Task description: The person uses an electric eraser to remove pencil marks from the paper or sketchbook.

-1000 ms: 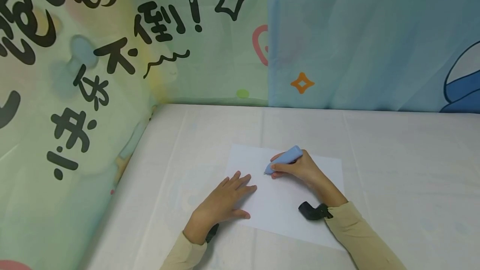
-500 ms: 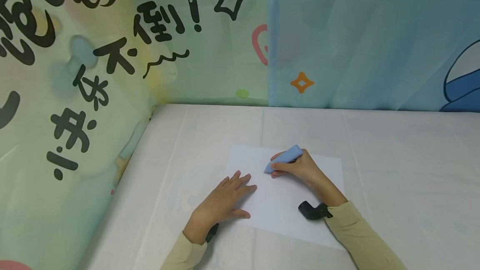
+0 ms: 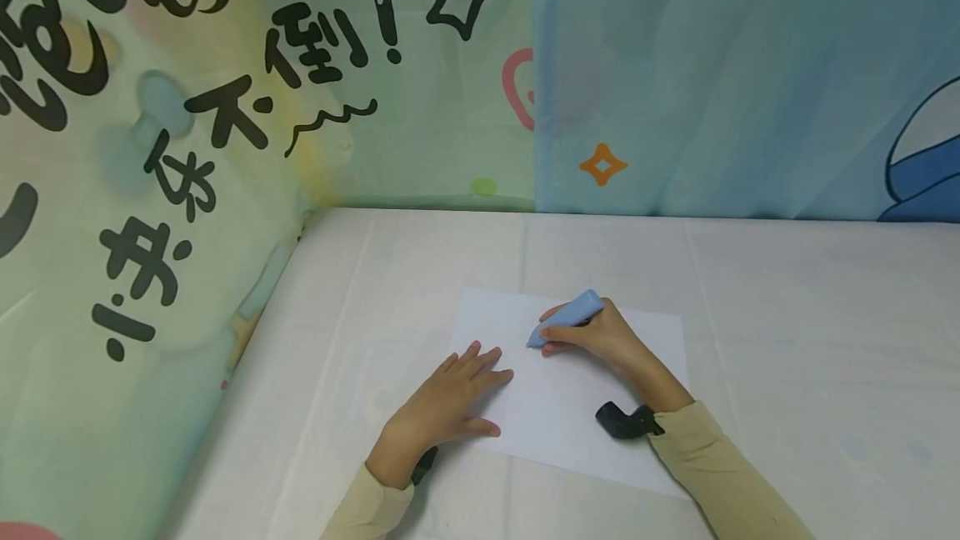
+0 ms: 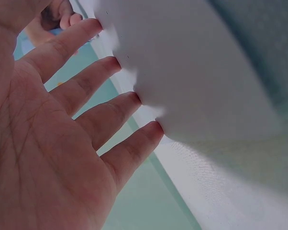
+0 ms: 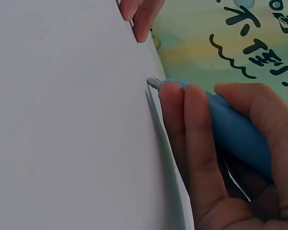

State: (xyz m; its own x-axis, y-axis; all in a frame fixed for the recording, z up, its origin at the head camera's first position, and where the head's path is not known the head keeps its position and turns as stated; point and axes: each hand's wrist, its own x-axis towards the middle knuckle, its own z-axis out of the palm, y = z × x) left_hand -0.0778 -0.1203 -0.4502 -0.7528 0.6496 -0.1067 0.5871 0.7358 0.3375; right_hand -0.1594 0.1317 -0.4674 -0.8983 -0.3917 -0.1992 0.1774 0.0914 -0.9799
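Observation:
A thick light-blue pen point(image 3: 570, 315) with a narrow grey metal tip is gripped in my right hand point(image 3: 600, 336). In the right wrist view the pen point(image 5: 242, 129) slants down, its tip at the sheet's surface; whether it touches is hard to tell. The white paper sheet point(image 3: 570, 407) lies flat under both hands. My left hand point(image 3: 446, 398) spreads its fingers over the sheet's left edge. Seen in the left wrist view, the left hand's straight fingertips point(image 4: 153, 128) rest on the paper point(image 4: 192, 76), with the palm raised. No clear drawn line shows near the pen tip.
A white cloth covers the table point(image 3: 810, 340). Behind it hangs a blue fabric backdrop point(image 3: 712, 82), and a green one with black lettering point(image 3: 420, 148) runs along the left. Each wrist wears a small black camera, the right camera point(image 3: 626, 422) jutting over the sheet.
Hands, pen and paper hold nearly the same place throughout. Only a very slight shift of the whole head view is visible.

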